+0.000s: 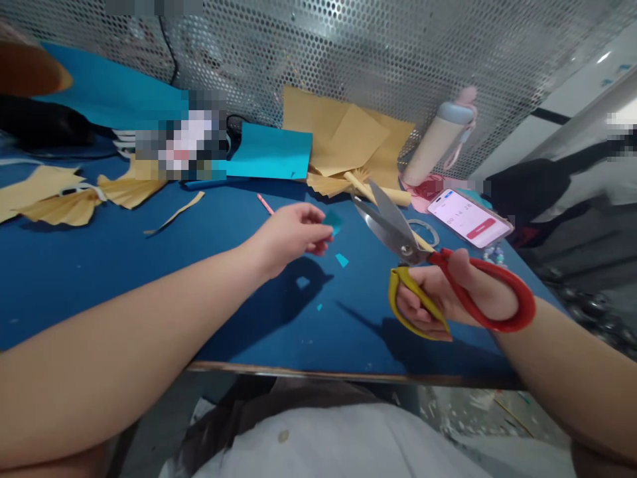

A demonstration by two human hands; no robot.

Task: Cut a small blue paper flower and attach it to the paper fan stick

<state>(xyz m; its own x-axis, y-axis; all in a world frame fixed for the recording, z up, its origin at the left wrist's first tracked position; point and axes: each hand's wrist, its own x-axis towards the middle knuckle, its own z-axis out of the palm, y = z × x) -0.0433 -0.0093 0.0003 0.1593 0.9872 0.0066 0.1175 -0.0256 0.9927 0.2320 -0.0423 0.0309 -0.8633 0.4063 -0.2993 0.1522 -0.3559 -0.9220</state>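
Observation:
My left hand [293, 234] reaches over the blue tabletop [99, 279], its fingertips pinching a small teal paper scrap [333, 222]. Another teal scrap [341, 260] lies on the table just below it, and a tiny one lies nearer me. My right hand [438, 295] grips large scissors [393, 232] by their red and yellow handles. The steel blades stand open, pointing up and left, close to my left fingertips but apart from them. No paper lies between the blades.
Pleated tan paper fans [57, 207] lie at the left, with tan sheets [348, 139] and a teal card [269, 151] at the back. A phone [468, 218] and a cream bottle [435, 143] stand back right, before a perforated metal panel [398, 53]. The table's near edge runs below my arms.

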